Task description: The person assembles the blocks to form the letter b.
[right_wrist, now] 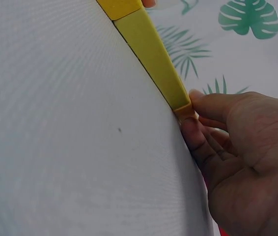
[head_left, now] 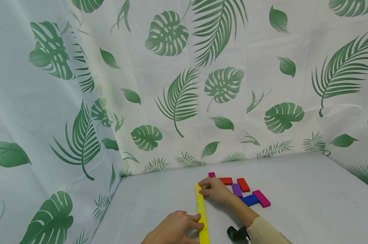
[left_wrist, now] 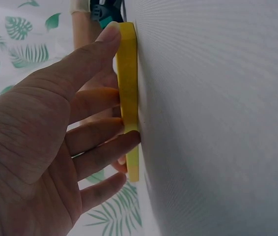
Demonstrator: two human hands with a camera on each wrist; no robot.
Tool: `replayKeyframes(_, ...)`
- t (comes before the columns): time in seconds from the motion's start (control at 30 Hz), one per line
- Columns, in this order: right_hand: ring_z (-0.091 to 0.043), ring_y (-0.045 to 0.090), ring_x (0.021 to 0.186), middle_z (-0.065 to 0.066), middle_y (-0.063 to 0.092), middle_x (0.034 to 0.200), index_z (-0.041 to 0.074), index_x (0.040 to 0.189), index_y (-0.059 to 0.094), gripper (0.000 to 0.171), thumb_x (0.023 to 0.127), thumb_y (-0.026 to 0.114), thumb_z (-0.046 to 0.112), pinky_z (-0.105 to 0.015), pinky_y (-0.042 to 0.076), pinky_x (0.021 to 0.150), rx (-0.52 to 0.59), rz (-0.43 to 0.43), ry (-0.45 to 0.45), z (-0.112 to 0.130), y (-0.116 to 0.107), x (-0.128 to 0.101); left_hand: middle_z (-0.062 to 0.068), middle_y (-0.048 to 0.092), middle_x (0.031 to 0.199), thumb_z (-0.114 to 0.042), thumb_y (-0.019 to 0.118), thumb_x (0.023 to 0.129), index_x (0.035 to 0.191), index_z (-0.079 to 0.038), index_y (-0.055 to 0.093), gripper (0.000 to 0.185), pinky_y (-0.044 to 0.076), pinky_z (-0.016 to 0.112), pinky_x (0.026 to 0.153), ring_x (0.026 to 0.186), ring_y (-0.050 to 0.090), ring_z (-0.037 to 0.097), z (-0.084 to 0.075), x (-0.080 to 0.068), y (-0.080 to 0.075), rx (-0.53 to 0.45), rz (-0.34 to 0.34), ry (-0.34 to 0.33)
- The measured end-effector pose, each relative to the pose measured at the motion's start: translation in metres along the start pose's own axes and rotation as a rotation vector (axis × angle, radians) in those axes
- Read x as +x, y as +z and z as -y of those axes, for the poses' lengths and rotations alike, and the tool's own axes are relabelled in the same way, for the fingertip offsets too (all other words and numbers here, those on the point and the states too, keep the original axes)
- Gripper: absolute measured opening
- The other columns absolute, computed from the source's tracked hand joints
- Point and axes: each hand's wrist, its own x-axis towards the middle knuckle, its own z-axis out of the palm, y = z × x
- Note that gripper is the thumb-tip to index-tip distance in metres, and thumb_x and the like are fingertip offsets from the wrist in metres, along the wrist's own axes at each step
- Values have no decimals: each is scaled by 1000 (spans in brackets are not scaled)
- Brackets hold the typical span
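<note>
A row of yellow blocks [head_left: 201, 210] lies end to end on the grey table [head_left: 309, 203], running away from me. My left hand [head_left: 198, 224] lies flat beside the near blocks, straight fingers touching their left side. In the left wrist view the left hand [left_wrist: 115, 93] has its thumb and fingers against the yellow row [left_wrist: 128, 88]. My right hand [head_left: 204, 189] is at the far end. In the right wrist view the right hand [right_wrist: 190, 117] pinches the end of the far yellow block [right_wrist: 151, 54] between thumb and curled fingers.
Loose blocks lie just right of my right hand: a small magenta one [head_left: 211, 175], two red ones [head_left: 226, 181] [head_left: 243, 185], a purple one [head_left: 237, 190], a blue one [head_left: 250, 200] and a long magenta one [head_left: 261, 198]. A leaf-print curtain [head_left: 177, 95] encloses the table.
</note>
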Motion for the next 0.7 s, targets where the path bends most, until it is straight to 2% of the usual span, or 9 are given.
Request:
replayKeyframes(0.3, -16, 63, 78, -7, 74, 114, 4, 129, 73, 38, 94, 78, 18, -24, 58, 71, 23, 3, 20, 0, 0, 1, -12, 66, 140, -57, 77, 88, 132, -34, 73, 49, 54, 25, 92, 113, 65, -1, 0, 0, 0, 9, -7, 23)
replayKeyframes(0.53, -15, 65, 82, -12, 68, 132, 4, 127, 74, 38, 93, 79, 21, -25, 60, 73, 11, -3, 10, 2, -1, 1, -12, 66, 140, -55, 77, 89, 131, -34, 73, 48, 54, 25, 92, 114, 64, 0, 0, 1, -1, -17, 8, 13)
replayKeyframes(0.7, -15, 63, 87, -8, 68, 133, 8, 128, 73, 38, 94, 78, 23, -23, 59, 73, -35, -48, -14, 7, -4, 2, -12, 65, 141, -56, 77, 88, 131, -34, 73, 48, 53, 26, 92, 114, 64, -1, 1, 1, -1, -7, 5, 18)
